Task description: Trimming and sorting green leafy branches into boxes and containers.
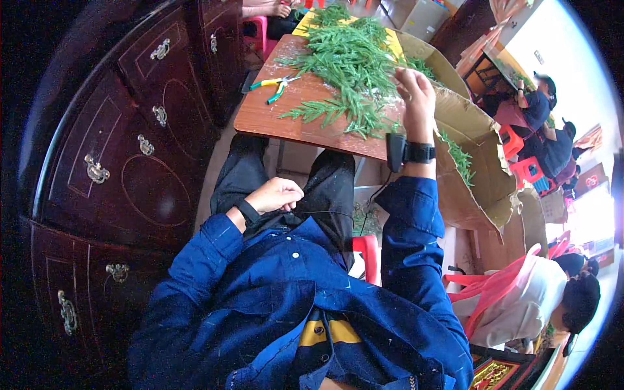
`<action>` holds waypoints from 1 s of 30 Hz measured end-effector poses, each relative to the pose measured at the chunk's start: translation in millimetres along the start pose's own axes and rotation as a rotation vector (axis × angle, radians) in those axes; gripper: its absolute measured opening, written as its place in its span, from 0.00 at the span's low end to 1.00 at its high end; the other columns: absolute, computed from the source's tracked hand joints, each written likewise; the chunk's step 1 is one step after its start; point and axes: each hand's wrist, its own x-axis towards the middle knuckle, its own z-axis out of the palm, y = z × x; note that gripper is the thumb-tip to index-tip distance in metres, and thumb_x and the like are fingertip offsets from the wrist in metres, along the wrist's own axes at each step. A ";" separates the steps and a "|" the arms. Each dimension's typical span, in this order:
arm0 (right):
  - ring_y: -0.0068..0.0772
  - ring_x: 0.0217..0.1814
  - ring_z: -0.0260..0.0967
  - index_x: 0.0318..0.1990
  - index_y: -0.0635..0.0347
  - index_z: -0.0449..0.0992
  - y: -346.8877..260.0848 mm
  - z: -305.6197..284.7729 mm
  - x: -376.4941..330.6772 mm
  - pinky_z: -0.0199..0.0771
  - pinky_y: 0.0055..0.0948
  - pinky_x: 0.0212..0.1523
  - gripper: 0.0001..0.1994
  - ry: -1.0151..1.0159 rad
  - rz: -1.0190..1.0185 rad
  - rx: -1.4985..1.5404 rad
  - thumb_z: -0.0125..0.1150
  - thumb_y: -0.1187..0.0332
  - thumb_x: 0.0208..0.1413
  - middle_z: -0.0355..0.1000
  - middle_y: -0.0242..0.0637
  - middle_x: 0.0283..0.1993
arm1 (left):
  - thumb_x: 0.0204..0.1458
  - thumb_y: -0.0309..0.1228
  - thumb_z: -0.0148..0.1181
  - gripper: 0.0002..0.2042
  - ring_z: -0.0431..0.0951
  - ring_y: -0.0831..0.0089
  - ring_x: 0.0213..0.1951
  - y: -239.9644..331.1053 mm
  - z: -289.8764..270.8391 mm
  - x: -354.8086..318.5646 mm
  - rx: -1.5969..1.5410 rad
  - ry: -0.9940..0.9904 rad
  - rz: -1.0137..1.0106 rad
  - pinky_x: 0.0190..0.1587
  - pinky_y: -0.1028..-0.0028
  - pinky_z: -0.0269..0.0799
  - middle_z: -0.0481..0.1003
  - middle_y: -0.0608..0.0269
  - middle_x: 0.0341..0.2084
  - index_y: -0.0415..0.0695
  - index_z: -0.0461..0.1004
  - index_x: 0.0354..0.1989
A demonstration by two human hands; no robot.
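My left hand (278,195) hovers over my lap, its fingers curled together; whatever they may hold is too small to make out. My right hand (416,91) is raised at the table's right edge, beside a heap of green leafy sprigs (351,55). Its fingers are bent but apart, with nothing seen between them. Several looser sprigs (318,112) lie on the brown tabletop (286,127) nearer to me. Pliers or snips with yellow and green handles (278,86) rest spread on the table's left side.
Right of the table stands an open cardboard box (484,133) with sprigs inside. Dark wooden drawers (117,130) line the left. A red stool (367,257) is close to my right side. Other people (533,299) sit at the right, and another person's hands (279,10) show at the far left.
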 end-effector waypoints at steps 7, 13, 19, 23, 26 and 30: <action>0.25 0.44 0.71 0.42 0.61 0.74 -47.3 -69.2 -56.2 0.68 0.24 0.47 0.10 -0.218 0.194 0.221 0.57 0.63 0.63 0.75 0.34 0.43 | 0.58 0.35 0.58 0.11 0.74 0.81 0.26 2.9 1.8 -0.1 0.009 0.043 -0.015 0.29 0.80 0.72 0.76 0.67 0.24 0.39 0.77 0.39; 0.23 0.38 0.70 0.38 0.59 0.72 -43.2 -161.9 -134.2 0.69 0.23 0.44 0.08 -0.494 0.454 -0.102 0.56 0.64 0.62 0.73 0.29 0.35 | 0.58 0.33 0.56 0.10 0.74 0.82 0.25 -0.5 -3.0 -2.4 0.005 0.008 -0.044 0.28 0.82 0.70 0.76 0.69 0.24 0.40 0.77 0.41; 0.21 0.34 0.69 0.37 0.58 0.72 39.2 -236.3 -231.5 0.69 0.22 0.38 0.08 -0.501 0.877 -0.206 0.57 0.63 0.62 0.71 0.26 0.31 | 0.58 0.34 0.57 0.09 0.73 0.82 0.24 2.1 4.9 0.3 0.042 0.037 -0.082 0.27 0.82 0.67 0.75 0.70 0.23 0.41 0.78 0.38; 0.21 0.33 0.71 0.37 0.58 0.74 112.4 -255.7 -278.8 0.70 0.23 0.34 0.09 -0.355 1.033 -0.245 0.56 0.62 0.62 0.73 0.28 0.32 | 0.58 0.34 0.57 0.09 0.73 0.82 0.24 -2.9 6.9 2.7 0.081 0.030 -0.099 0.27 0.82 0.67 0.75 0.70 0.23 0.42 0.78 0.38; 0.31 0.35 0.74 0.47 0.66 0.74 154.2 -231.1 -290.1 0.73 0.27 0.42 0.14 -0.201 0.993 -0.461 0.57 0.64 0.61 0.76 0.38 0.34 | 0.58 0.34 0.57 0.09 0.73 0.82 0.24 -8.2 6.5 -2.8 0.073 0.049 -0.102 0.27 0.82 0.67 0.75 0.70 0.23 0.42 0.78 0.38; 0.37 0.44 0.74 0.54 0.69 0.71 213.9 -230.4 -309.9 0.73 0.30 0.49 0.20 0.048 0.579 -1.199 0.58 0.62 0.60 0.77 0.46 0.41 | 0.58 0.33 0.56 0.10 0.74 0.83 0.26 -0.5 9.9 10.1 0.106 0.015 -0.113 0.28 0.83 0.68 0.76 0.70 0.24 0.41 0.78 0.41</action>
